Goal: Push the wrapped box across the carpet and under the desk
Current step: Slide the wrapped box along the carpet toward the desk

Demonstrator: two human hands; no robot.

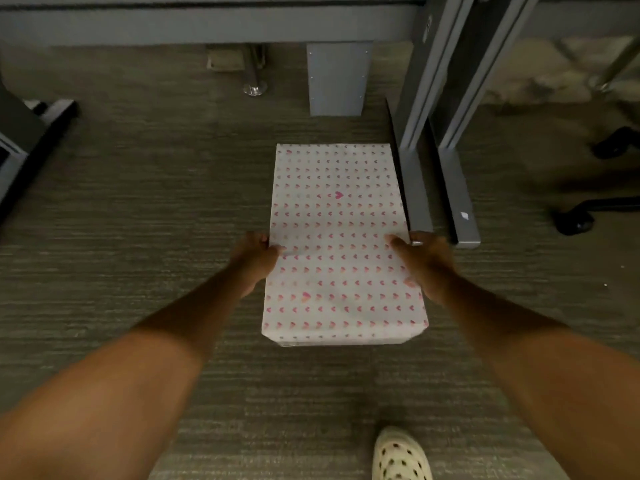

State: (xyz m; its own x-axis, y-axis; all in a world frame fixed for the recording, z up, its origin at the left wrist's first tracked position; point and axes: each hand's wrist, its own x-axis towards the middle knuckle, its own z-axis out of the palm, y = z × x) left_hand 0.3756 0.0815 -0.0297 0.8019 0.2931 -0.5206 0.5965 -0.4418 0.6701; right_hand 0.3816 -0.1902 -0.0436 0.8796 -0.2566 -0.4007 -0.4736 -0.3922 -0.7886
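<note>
— Any words or numbers you can read here?

— None. The white-paper-wrapped rectangular box (341,244) held between the two hands carries only rows of small pink hearts, no lettering.

— And just past the right hand (427,265)?

— The grey metal desk foot (462,209) there bears a small pale sticker, too small to read. A mark higher on the grey upright desk leg (427,27) is blurred as well.

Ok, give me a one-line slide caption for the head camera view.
Both hands, left and right, grip the heart-patterned wrapped box on grey carpet, beside a desk leg.
</note>
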